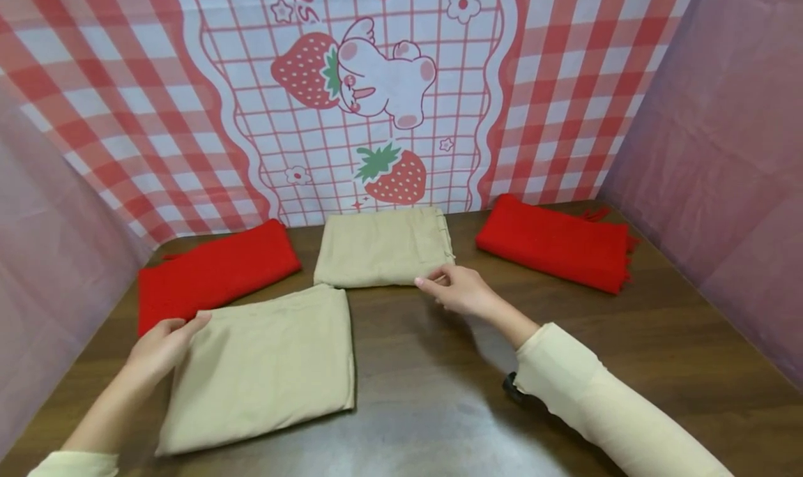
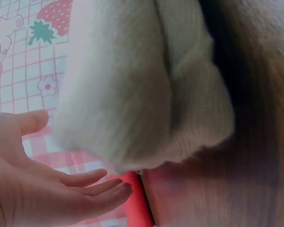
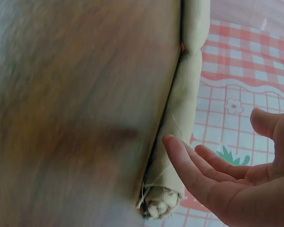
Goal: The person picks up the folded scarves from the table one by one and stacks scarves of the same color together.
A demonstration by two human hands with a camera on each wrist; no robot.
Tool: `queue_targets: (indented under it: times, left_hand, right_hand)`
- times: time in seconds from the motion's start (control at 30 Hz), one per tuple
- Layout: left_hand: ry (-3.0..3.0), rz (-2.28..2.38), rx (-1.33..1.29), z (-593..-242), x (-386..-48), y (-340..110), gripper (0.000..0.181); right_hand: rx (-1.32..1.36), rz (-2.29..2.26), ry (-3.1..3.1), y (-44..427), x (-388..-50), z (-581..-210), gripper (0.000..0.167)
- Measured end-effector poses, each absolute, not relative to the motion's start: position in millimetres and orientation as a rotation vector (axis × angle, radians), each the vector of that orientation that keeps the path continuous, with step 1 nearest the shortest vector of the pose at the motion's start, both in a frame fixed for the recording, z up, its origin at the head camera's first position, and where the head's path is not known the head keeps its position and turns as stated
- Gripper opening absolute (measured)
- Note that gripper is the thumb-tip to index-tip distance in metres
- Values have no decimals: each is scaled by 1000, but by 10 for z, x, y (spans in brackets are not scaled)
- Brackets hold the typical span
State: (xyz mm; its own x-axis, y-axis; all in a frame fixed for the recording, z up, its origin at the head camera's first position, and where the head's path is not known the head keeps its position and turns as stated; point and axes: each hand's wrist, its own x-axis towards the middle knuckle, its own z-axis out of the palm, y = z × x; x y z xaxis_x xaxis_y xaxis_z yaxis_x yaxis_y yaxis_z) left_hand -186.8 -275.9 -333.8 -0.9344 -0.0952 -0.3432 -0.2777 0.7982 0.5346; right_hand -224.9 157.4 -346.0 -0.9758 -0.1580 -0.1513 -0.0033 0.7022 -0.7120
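A folded beige cloth [image 1: 270, 372] lies front left in the head view; my left hand [image 1: 164, 348] is at its upper left corner. In the left wrist view that hand [image 2: 42, 189] has its thumb and fingers spread beside the blurred cloth end [image 2: 118, 85]. Behind lies a second folded beige cloth [image 1: 383, 247], fringed on its right edge. My right hand [image 1: 461, 289] is at its front right corner. The right wrist view shows this hand [image 3: 236, 184] with fingers loosely extended beside the rolled-looking edge [image 3: 180, 109]; whether the fingertips touch it, I cannot tell.
A folded red cloth [image 1: 219, 268] lies at the left, partly behind the front beige one. Another red cloth [image 1: 552, 243] with fringe lies at the back right. The brown wooden table [image 1: 414, 386] meets a checked strawberry-print curtain [image 1: 564, 100], with pink fabric at both sides.
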Motion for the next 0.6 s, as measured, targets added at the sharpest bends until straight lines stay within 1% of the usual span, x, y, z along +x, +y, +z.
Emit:
queue_targets:
  times: [0.17,0.6]
  left_hand:
    - [2657,897,-238,-3369,-1839,-2826,82]
    - [2489,1045,-312,-3469,-1817,-2986,83]
  right_hand:
    - [-111,-1189,2646,1496,-2229,-3478,45]
    - [-123,-1356,2470,1298,-2235,-3527,45]
